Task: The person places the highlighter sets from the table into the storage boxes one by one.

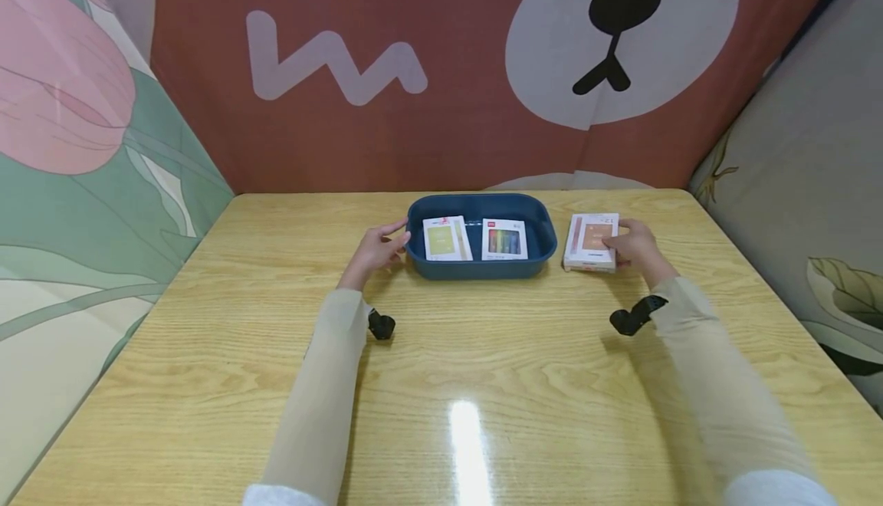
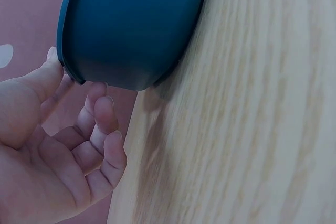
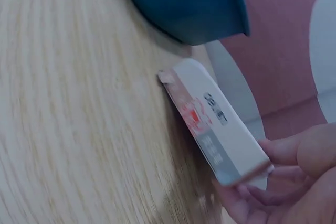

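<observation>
A dark blue plastic basin [image 1: 483, 270] stands on the table with two small white boxes lying in it, a box with a yellow panel [image 1: 441, 239] at left and a box with a coloured-stripe picture [image 1: 504, 241] at right. My left hand [image 1: 378, 250] holds the basin's left end by the rim, thumb at the rim and curled fingers below it in the left wrist view. To the right of the basin, my right hand [image 1: 636, 247] pinches a white box with an orange-brown panel [image 1: 586, 239] by its right side, thumb on top. In the right wrist view this box [image 3: 220, 124] looks slightly tilted at the tabletop.
The wood-grain table [image 1: 483, 353] reaches back to a reddish-brown cloth wall [image 1: 455, 146] printed with a bear face. Patterned fabric panels flank it on the left [image 1: 83, 261] and right [image 1: 814, 184]. Black wrist mounts [image 1: 629, 320] stick out from both sleeves.
</observation>
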The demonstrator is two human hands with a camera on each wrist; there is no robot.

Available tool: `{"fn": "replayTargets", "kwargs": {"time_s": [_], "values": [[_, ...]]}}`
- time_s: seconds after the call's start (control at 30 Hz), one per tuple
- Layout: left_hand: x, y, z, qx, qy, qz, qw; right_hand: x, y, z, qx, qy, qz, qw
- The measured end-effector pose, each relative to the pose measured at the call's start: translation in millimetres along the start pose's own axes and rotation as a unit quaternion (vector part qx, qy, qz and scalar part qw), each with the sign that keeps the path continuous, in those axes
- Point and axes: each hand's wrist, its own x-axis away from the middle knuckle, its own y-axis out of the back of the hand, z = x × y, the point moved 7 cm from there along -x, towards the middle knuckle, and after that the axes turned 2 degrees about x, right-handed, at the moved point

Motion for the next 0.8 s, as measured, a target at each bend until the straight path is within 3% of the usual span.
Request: {"fn": "replayTargets", "kwargs": {"time_s": [0.17,0.43,0.67,0.77,0.8], "values": [[-0.2,0.0,-0.1,-0.005,0.0,-0.004,1.0,2.8,2,-4,-0.09,0.002,0.04,0.9951],[1.2,-0.1,-1.5,-0.009,-0.006,-0.006,0.9999,8.3,5,-5,-0.15,0.01,0.073,0.9859],[0.5,-0.8,-2.0,-0.006,-0.01,-0.006,0.9999,8.1,9,-8,-0.194,0.018,0.046,0.9798],[-0.2,-0.7,-1.5,-0.008,-0.011,-0.007,0.9999,1.5,14,-14,-0.241,0.024,0.034,0.9697],[-0.4,-0.6,-1.2,-0.01,-0.012,-0.007,0.9999,1.0,15,-14,-0.237,0.031,0.03,0.9704]]}}
